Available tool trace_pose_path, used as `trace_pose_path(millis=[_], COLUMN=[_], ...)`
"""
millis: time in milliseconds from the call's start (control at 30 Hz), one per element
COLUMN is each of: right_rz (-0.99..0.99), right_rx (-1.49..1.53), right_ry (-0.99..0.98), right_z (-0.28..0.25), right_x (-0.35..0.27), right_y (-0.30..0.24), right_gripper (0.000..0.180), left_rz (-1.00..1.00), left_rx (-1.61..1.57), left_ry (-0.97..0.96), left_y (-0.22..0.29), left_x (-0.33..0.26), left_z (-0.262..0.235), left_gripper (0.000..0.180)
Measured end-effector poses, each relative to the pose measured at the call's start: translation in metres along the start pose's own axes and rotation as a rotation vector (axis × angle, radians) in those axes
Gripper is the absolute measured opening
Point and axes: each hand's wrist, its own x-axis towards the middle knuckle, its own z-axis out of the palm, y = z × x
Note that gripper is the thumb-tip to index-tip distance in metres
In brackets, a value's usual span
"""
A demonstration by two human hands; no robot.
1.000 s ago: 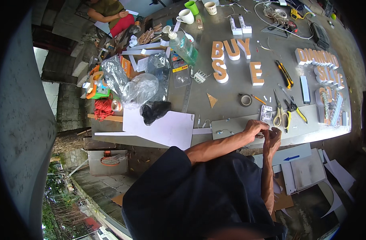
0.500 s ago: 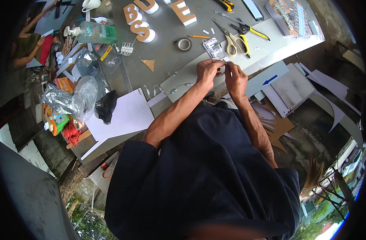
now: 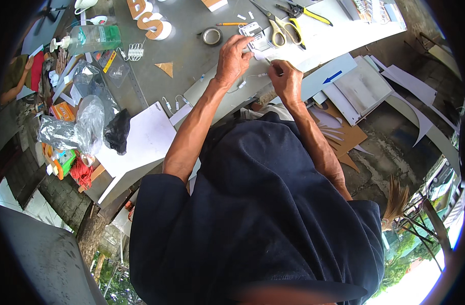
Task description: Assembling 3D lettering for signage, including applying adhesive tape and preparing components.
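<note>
As seen from overhead:
Left hand (image 3: pixel 233 60): gripping small clear plastic packet (image 3: pixel 254 36) on grey bench (image 3: pixel 192 56).
Right hand (image 3: pixel 285 80): pinching thin white wire (image 3: pixel 248 80).

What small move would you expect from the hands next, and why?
Probably drawing the thin white wire taut. The left hand rests on the small clear plastic packet on the grey table, the right hand pinches the wire's end, and the wire hangs slack between them.
</note>
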Motion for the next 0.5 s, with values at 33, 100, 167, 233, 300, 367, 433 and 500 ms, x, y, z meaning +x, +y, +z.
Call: trace_pose_path(millis=[33, 100, 167, 233, 300, 367, 433, 500], right_rz=[-0.019, -0.028, -0.042, -0.052, -0.068, -0.116, -0.133, -0.14], right_rx=[-0.039, -0.015, 0.013, 0.044, 0.04, 0.016, 0.013, 0.015], right_ry=[0.005, 0.04, 0.069, 0.066, 0.059, 0.045, 0.045, 0.049], right_z=[0.0, 0.002, 0.004, 0.003, 0.005, 0.008, 0.011, 0.014], right_x=[-0.001, 0.0, 0.003, 0.007, 0.012, 0.017, 0.021, 0.022], right_y=[0.003, 0.003, -0.001, -0.003, -0.001, -0.001, 0.002, 0.003], right_gripper=[0.019, 0.018, 0.016, 0.013, 0.01, 0.011, 0.01, 0.01], left_rz=[-0.019, -0.143, -0.052, -0.037, -0.001, -0.021, 0.003, -0.024], left_rx=[-0.044, -0.131, -0.066, -0.056, -0.029, -0.008, 0.011, -0.002], left_ry=[-0.002, -0.053, -0.026, -0.019, -0.004, -0.002, 0.001, -0.007], left_y=[0.004, 0.007, 0.0, -0.004, -0.005, -0.005, -0.005, -0.006], left_x=[0.004, 0.005, 0.006, 0.007, 0.006, 0.006, 0.008, 0.01], left_z=[0.0, 0.0, 0.0, 0.002, 0.004, 0.006, 0.006, 0.006], left_gripper=[0.049, 0.047, 0.055, 0.053, 0.049, 0.045, 0.043, 0.04])
